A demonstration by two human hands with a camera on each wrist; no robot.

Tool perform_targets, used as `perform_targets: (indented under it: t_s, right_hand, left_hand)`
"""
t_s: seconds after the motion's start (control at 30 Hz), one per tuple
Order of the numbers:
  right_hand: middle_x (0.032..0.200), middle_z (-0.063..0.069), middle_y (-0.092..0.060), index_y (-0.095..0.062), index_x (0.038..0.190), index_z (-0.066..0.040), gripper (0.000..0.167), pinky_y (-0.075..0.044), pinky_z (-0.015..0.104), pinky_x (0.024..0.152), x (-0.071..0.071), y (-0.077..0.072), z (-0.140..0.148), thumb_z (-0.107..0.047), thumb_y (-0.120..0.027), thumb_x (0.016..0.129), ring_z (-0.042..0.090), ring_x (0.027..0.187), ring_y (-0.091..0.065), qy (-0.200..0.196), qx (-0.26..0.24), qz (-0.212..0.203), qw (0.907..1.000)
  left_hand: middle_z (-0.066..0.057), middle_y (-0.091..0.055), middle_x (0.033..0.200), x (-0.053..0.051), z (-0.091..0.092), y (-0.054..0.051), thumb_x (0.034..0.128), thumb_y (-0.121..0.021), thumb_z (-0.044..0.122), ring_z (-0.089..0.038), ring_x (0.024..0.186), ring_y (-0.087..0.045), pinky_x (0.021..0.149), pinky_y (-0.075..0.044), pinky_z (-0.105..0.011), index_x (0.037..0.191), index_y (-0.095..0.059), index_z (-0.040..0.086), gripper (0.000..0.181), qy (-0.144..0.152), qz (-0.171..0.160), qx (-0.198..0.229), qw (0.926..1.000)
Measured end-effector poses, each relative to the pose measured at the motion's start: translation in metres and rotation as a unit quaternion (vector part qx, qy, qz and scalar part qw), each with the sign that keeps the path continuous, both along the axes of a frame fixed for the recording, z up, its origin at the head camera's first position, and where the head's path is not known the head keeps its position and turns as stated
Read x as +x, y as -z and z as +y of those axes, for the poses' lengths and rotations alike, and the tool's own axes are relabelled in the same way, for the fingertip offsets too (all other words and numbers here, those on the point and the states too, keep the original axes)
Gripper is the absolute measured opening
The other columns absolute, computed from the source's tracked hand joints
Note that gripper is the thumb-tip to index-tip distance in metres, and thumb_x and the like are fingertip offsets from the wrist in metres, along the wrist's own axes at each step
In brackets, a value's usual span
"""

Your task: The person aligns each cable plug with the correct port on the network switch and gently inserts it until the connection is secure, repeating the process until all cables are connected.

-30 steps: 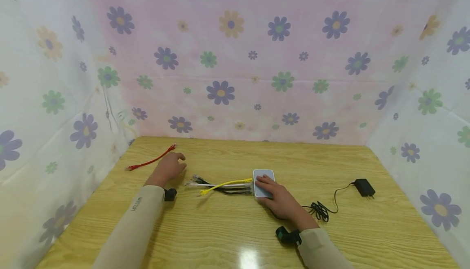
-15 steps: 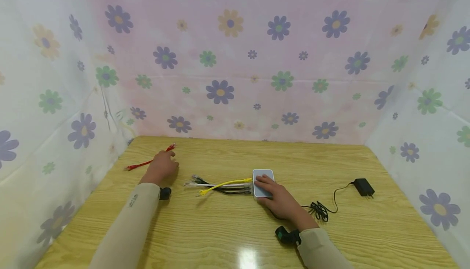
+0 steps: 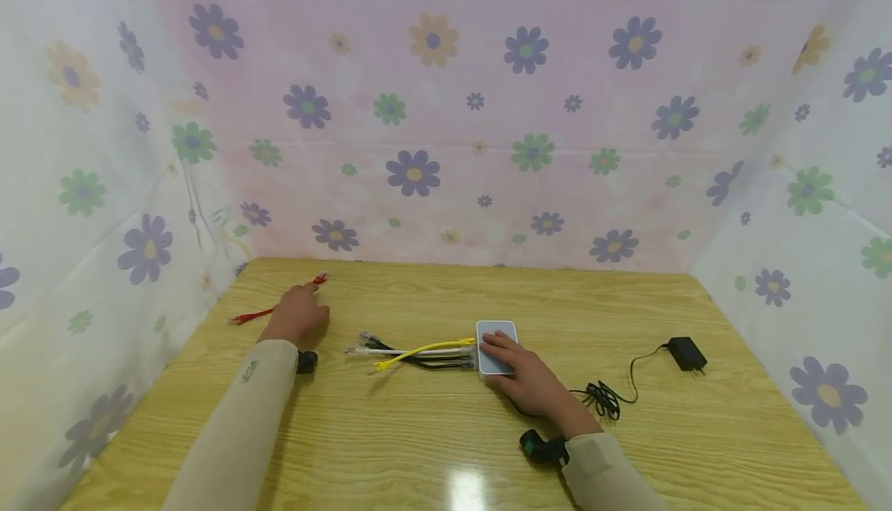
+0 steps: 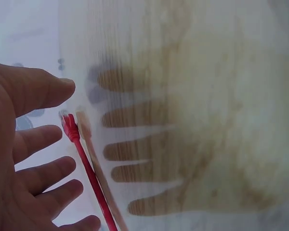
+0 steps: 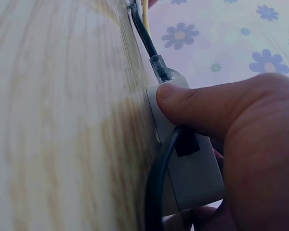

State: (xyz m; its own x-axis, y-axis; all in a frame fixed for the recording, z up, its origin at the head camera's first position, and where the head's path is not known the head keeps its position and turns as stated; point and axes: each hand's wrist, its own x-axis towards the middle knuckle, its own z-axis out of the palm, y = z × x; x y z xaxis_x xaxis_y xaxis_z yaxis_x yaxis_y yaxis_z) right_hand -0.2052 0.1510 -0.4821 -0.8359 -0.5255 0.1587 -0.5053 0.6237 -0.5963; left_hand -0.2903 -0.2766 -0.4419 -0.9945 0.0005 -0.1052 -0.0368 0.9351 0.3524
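Observation:
At the far left of the table lies a short red ethernet cable (image 3: 252, 315), with its plug end (image 4: 72, 127) showing in the left wrist view. My left hand (image 3: 296, 313) is over the cable's middle, fingers spread and thumb raised, not gripping it. My right hand (image 3: 526, 379) holds a small white network switch (image 3: 496, 327) flat on the table. Its thumb (image 5: 183, 103) presses one side while the other fingers lie over the top. From the switch's left side run a yellow cable (image 3: 418, 349), a white cable (image 3: 386, 351) and black cables (image 3: 446, 366).
A black power adapter (image 3: 686, 354) lies to the right, its coiled cord (image 3: 605, 399) leading toward the switch. The wooden table (image 3: 390, 449) is enclosed by flower-patterned cloth (image 3: 474, 132) at the back and both sides.
My left hand has moved left and come over the red cable, covering its middle. My right hand stays on the switch. The head view has shifted slightly.

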Motion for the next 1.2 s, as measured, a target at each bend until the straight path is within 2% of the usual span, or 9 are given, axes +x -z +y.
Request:
perform_targets:
  t_s: [0.17, 0.43, 0.73, 1.03, 1.2]
  right_hand:
    - [0.157, 0.002, -0.035, -0.045, 0.146, -0.017, 0.056, -0.035, 0.054, 0.111, -0.001, 0.001, 0.000, -0.030, -0.062, 0.095, 0.029, 0.147, -0.025, 0.001, 0.001, -0.003, 1.0000]
    - [0.157, 0.002, -0.034, -0.045, 0.147, -0.017, 0.056, -0.036, 0.054, 0.110, -0.001, 0.000, -0.002, -0.030, -0.062, 0.095, 0.029, 0.147, -0.026, -0.004, 0.007, 0.001, 1.0000]
    - [0.156, 0.003, -0.035, -0.045, 0.146, -0.017, 0.056, -0.037, 0.054, 0.109, -0.001, 0.000, -0.001, -0.031, -0.062, 0.095, 0.030, 0.147, -0.027, 0.001, 0.016, 0.011, 0.9998]
    - [0.156, 0.004, -0.035, -0.045, 0.146, -0.016, 0.056, -0.036, 0.055, 0.109, 0.000, 0.000, 0.000, -0.030, -0.062, 0.095, 0.030, 0.147, -0.026, 0.003, 0.011, 0.004, 0.9999]
    - [0.157, 0.003, -0.034, -0.045, 0.146, -0.017, 0.056, -0.036, 0.055, 0.109, 0.000, 0.000, 0.000, -0.030, -0.062, 0.095, 0.030, 0.147, -0.026, 0.005, 0.010, -0.002, 0.9999]
  left_hand:
    - [-0.040, -0.029, 0.144, -0.002, -0.005, -0.002, 0.0946, -0.042, 0.023, -0.057, 0.129, -0.033, 0.102, -0.036, -0.066, 0.147, -0.024, -0.013, 0.066, -0.010, -0.018, 0.005, 0.9998]
    - [-0.040, -0.032, 0.142, -0.003, -0.006, -0.003, 0.0942, -0.040, 0.024, -0.059, 0.126, -0.034, 0.100, -0.034, -0.070, 0.146, -0.026, -0.011, 0.064, -0.020, -0.027, 0.004, 0.9994]
    - [-0.039, -0.031, 0.141, 0.000, 0.002, -0.005, 0.0990, -0.034, 0.019, -0.060, 0.126, -0.032, 0.098, -0.032, -0.071, 0.148, -0.027, -0.007, 0.056, -0.027, -0.019, -0.013, 0.9994]
    - [-0.036, -0.039, 0.136, 0.003, 0.009, -0.001, 0.1008, -0.031, 0.015, -0.059, 0.121, -0.036, 0.094, -0.033, -0.072, 0.143, -0.039, 0.001, 0.046, -0.036, 0.003, -0.016, 0.9992]
    - [-0.034, -0.043, 0.131, 0.007, 0.013, -0.003, 0.1024, -0.032, 0.016, -0.057, 0.118, -0.039, 0.092, -0.035, -0.070, 0.139, -0.045, 0.002, 0.041, -0.034, 0.009, -0.019, 0.9992]
